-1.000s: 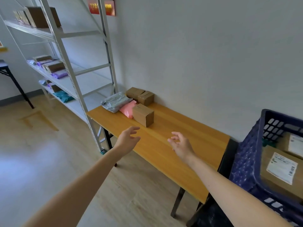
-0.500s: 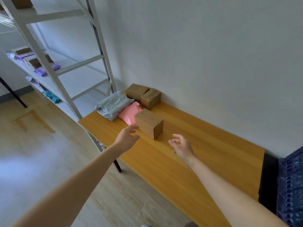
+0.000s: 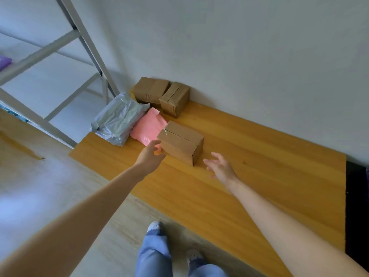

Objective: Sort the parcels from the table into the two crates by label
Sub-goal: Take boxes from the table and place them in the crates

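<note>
Two arms of mine stretch over the table: left hand, fingers loosely open, at the box; right hand, fingers spread, empty, beside it.

Head view, downward over table

Pink mailer partly behind nearest box

No text, label, brand, number or sign can be read on the near cardboard box, the far left cardboard box, the far right cardboard box, the grey mailer, the pink mailer or the table.
</note>
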A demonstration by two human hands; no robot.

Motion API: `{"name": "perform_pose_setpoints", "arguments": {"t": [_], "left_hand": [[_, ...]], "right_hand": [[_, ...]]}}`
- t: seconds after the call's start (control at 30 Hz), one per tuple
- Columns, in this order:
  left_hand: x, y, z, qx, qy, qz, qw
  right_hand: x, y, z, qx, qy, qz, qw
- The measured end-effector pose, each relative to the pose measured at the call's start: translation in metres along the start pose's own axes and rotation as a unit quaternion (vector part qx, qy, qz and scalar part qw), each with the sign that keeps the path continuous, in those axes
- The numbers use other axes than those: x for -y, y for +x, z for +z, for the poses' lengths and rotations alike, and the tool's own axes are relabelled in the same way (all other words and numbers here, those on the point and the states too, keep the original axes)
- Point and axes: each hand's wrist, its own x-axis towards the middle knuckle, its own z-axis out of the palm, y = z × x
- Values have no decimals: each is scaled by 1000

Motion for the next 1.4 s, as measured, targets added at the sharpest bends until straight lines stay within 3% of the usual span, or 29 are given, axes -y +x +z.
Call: {"name": "perform_pose_setpoints", "arguments": {"t": [0.3,0.5,0.87,1.07,1.4], "left_hand": [[3,82,-31,71,22,35,997],[5,122,-44,175,-17,-6,984],[15,130,-43,264,-7,-15,964],[13,110,-50,252,-19,10,968],[-12,38,-61,241,-81,32,967]], "right_hand": [[28,37,39,-48,121,92,987],[35,56,61,-97,156,136,973],[31,54,89,-169,201,148,954],[32,30,94,-195,227,111,948],[40,-48,93,-247,247,-25,936]]}}
